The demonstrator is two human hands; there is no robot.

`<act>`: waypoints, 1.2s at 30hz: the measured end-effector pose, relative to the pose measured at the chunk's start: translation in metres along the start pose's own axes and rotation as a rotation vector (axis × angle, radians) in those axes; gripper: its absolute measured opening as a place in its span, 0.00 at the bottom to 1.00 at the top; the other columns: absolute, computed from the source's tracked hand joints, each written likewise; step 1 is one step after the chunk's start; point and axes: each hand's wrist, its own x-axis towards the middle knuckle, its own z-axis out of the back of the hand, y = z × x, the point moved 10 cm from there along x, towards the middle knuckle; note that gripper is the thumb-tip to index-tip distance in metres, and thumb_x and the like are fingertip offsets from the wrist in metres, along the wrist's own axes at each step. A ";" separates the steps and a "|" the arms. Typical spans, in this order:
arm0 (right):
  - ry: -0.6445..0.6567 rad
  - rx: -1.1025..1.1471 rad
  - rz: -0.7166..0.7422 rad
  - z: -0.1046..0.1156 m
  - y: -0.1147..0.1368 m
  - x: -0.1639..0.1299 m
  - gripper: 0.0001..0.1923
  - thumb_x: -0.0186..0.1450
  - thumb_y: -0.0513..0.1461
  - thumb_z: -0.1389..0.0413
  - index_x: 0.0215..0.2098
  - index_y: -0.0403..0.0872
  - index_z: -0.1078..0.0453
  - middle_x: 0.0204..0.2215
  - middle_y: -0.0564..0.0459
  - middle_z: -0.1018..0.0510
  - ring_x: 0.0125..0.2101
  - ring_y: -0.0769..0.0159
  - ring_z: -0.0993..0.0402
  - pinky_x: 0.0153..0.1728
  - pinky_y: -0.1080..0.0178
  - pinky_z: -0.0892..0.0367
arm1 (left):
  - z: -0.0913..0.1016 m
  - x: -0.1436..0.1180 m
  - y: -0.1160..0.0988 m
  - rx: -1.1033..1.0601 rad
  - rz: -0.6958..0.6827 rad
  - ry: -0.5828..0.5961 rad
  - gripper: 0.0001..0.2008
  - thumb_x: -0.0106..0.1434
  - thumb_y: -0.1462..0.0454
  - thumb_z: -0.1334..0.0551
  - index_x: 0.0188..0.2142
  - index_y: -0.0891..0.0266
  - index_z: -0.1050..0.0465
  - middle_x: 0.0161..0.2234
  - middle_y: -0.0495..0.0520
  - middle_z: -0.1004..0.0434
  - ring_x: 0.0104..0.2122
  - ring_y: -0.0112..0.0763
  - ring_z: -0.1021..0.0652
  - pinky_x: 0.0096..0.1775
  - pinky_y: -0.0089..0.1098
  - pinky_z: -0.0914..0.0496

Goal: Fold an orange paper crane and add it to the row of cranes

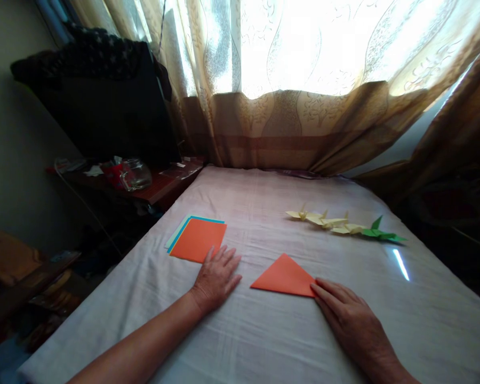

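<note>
An orange sheet of paper folded into a triangle (284,277) lies on the bed cover, its long edge facing me. At its right corner my right hand (346,314) has its fingers pressed together on the paper; the thumb is mostly hidden. My left hand (218,274) is spread flat, palm down, with the fingertips by the lower right corner of a stack of square paper (198,240). Orange is on top of that stack, and blue and pale green edges stick out at the left and back. A gap separates the left hand from the triangle.
Folded paper cranes stand in a row at the back right: pale yellow ones (324,220) and a green one (382,233). A glass mug (135,175) sits on the side table (164,186) beside a dark television (116,117). Curtains (264,122) hang behind the bed.
</note>
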 end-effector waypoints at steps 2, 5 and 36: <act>-0.031 0.004 -0.010 -0.002 0.000 0.000 0.22 0.72 0.47 0.58 0.46 0.53 0.22 0.46 0.48 0.19 0.44 0.57 0.23 0.42 0.55 0.27 | 0.002 0.006 0.037 0.105 0.201 0.009 0.21 0.69 0.57 0.44 0.60 0.54 0.34 0.63 0.56 0.37 0.64 0.48 0.38 0.63 0.55 0.49; -0.057 0.000 -0.008 -0.004 0.001 -0.002 0.22 0.72 0.47 0.57 0.46 0.54 0.22 0.46 0.49 0.19 0.44 0.58 0.22 0.42 0.56 0.27 | 0.008 0.011 0.068 0.156 0.294 -0.006 0.20 0.69 0.60 0.46 0.59 0.57 0.32 0.62 0.59 0.34 0.61 0.49 0.34 0.60 0.55 0.43; 0.479 0.106 -0.254 -0.006 0.019 -0.029 0.30 0.70 0.47 0.51 0.67 0.44 0.44 0.66 0.43 0.45 0.66 0.53 0.48 0.64 0.41 0.53 | -0.031 -0.019 -0.086 -0.043 -0.358 0.074 0.32 0.70 0.48 0.50 0.68 0.57 0.48 0.67 0.56 0.45 0.65 0.40 0.39 0.64 0.42 0.49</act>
